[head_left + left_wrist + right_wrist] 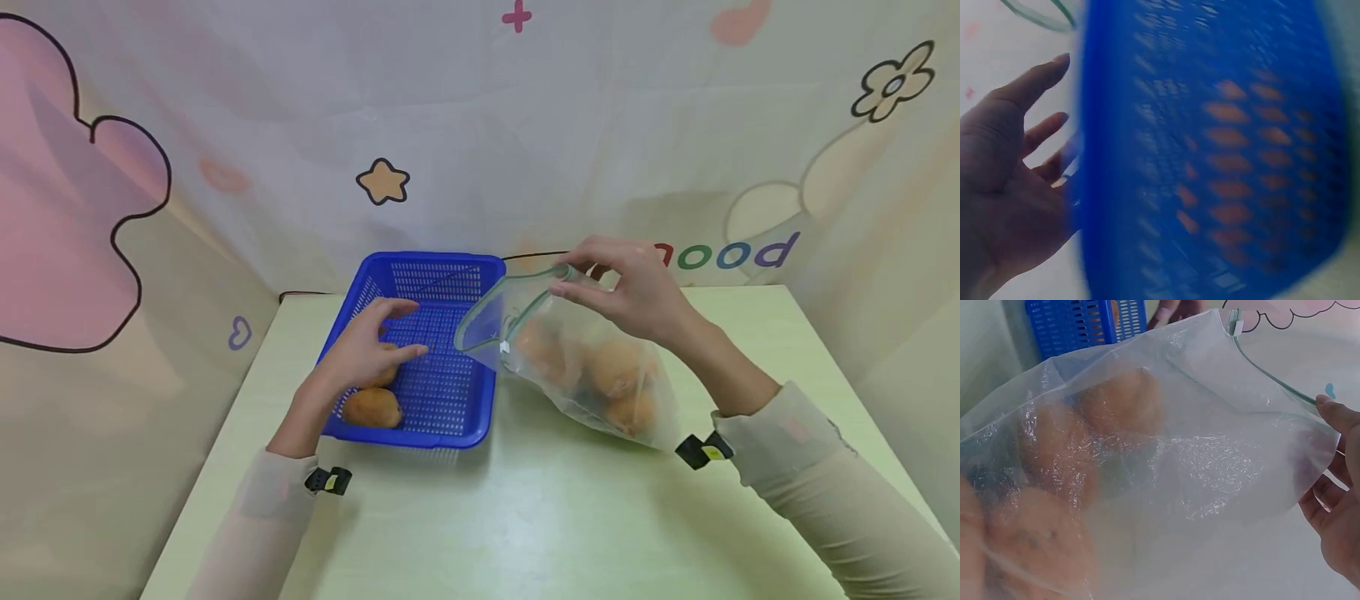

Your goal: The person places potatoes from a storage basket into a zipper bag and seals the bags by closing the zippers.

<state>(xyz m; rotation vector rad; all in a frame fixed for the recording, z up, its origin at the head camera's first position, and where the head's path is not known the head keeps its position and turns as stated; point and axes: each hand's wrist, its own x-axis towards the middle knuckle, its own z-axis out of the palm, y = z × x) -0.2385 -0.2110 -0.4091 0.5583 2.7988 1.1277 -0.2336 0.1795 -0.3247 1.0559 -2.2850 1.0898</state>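
Note:
My right hand (626,287) pinches the green-edged rim of a translucent slider zip bag (652,400) at its upper corner. The mouth of the bag gapes toward the left, and a white slider (1235,325) sits on its edge. Several tan-brown, rounded things like potatoes (615,368) show through the plastic. Over the left part of a blue plastic basket (483,400), my left hand (363,346) is held with thumb and fingers spread and nothing between them. Beneath it lie a brown potato-like piece (372,407) and another (384,371), partly hidden by the hand.
Basket and bag stand side by side on a pale green table (525,517), the bag's mouth overlapping the basket's right rim in the head view. A printed cloth (450,108) hangs behind and along the sides.

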